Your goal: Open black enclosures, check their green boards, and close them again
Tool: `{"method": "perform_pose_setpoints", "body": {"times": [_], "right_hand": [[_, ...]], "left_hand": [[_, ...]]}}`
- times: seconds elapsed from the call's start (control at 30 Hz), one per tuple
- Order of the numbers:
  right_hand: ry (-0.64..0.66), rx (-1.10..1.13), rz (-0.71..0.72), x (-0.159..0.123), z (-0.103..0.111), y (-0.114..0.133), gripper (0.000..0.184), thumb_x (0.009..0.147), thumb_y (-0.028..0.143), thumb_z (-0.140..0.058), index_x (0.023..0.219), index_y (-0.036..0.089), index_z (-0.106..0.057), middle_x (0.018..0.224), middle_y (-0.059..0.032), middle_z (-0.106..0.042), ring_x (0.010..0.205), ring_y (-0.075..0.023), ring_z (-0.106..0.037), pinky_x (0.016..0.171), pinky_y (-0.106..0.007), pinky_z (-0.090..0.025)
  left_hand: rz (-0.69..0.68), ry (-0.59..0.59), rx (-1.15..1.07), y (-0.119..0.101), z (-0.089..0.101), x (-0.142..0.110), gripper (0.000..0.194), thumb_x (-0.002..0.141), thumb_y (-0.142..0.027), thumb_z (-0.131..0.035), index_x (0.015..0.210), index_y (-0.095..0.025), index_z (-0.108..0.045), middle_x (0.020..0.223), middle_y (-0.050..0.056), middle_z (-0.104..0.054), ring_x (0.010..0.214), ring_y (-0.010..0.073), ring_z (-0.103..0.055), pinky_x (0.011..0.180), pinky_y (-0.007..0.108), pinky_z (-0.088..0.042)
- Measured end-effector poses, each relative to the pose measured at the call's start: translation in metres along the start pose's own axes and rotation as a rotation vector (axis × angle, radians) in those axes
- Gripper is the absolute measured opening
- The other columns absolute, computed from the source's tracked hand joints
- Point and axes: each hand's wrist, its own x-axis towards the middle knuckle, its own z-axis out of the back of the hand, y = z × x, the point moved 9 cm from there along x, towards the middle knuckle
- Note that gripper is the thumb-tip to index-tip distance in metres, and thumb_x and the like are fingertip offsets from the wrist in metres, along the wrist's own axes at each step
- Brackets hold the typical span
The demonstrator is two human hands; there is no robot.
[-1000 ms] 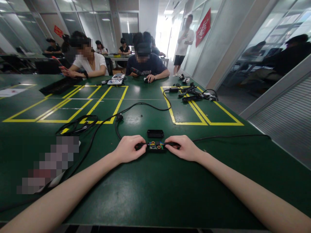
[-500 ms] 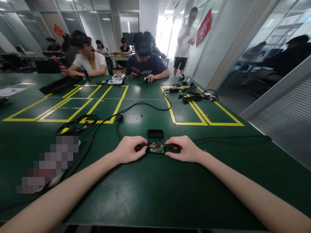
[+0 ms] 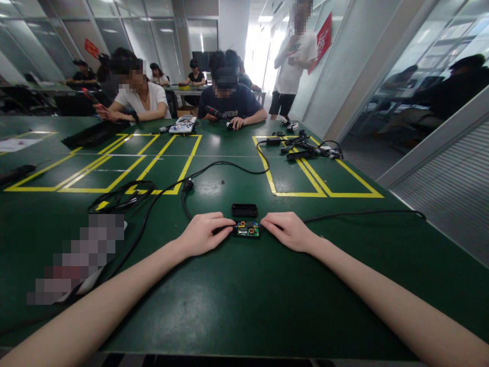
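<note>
Circuit board (image 3: 247, 229): sits face up in the lower case half (image 3: 244, 237), on the surface (image 3: 244, 306) between both hands; presumably left uncovered to keep coils and leads in sight.
Left hand (image 3: 200, 234): pinching the left cable (image 3: 185, 206) with thumb and index, right at the case end; short grip, probably for fine control.
Right hand (image 3: 288, 232): fingertips drawn together at the opposite end, apparently gripping the right cable (image 3: 362, 214); cannot tell exact contact. Mirrors the left, likely to balance any pull.
Other case half (image 3: 244, 210): lies just beyond the board, not touching; probably put there for easy reach without covering anything.
Plug (image 3: 188, 184): rests beyond the left hand on a loose bend, likely sparing the case from tugging.
Coiled cable (image 3: 120, 199): bundled farther left, perhaps against tangling.
Pixelated item (image 3: 76, 260): at near left; cannot identify.
Cable pile (image 3: 305, 148): far right, over yellow tape (image 3: 301, 194), seemingly sorted away from the hands.
Dark-shirted co-worker (image 3: 233, 102): seated opposite, handling separate items.
</note>
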Motion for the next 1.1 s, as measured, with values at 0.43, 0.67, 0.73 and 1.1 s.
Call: {"method": "perform_pose_setpoints", "body": {"times": [0.43,0.67,0.73,1.1], "right_hand": [[0.045,-0.214,0.081,0.001,-0.009,0.007,0.038,0.110,0.031,-0.037,0.093,0.019,-0.068,0.081,-0.0056,-0.070,0.068,-0.0162,-0.065,0.062,-0.027,-0.041],[0.050,-0.244,0.036,0.002,-0.009,0.008,0.036,0.109,0.029,-0.038,0.091,0.019,-0.067,0.081,-0.0053,-0.071,0.069,-0.0158,-0.065,0.063,-0.026,-0.039],[0.052,-0.255,0.008,0.003,-0.010,0.006,0.035,0.109,0.029,-0.038,0.090,0.019,-0.067,0.082,-0.0054,-0.072,0.070,-0.0159,-0.065,0.063,-0.026,-0.039],[0.099,-0.326,-0.023,0.006,-0.015,0.006,0.033,0.107,0.028,-0.042,0.086,0.019,-0.065,0.081,-0.0052,-0.072,0.067,-0.0158,-0.064,0.061,-0.028,-0.033]], "left_hand": [[-0.026,0.015,-0.047,-0.007,0.000,0.000,0.018,0.096,-0.022,-0.055,0.105,-0.019,-0.070,0.086,0.001,-0.071,0.063,0.0110,-0.061,0.058,0.021,-0.046],[-0.036,-0.015,-0.068,-0.007,0.003,0.000,0.016,0.096,-0.023,-0.055,0.101,-0.018,-0.070,0.082,0.001,-0.070,0.060,0.0102,-0.059,0.058,0.021,-0.045],[-0.039,-0.027,-0.073,-0.007,0.004,0.000,0.016,0.096,-0.023,-0.055,0.100,-0.018,-0.070,0.081,0.001,-0.070,0.059,0.0100,-0.058,0.057,0.021,-0.044],[-0.071,-0.097,-0.094,-0.010,0.009,0.000,0.015,0.094,-0.021,-0.056,0.095,-0.017,-0.071,0.076,0.000,-0.070,0.055,0.0089,-0.057,0.055,0.020,-0.043]]}}
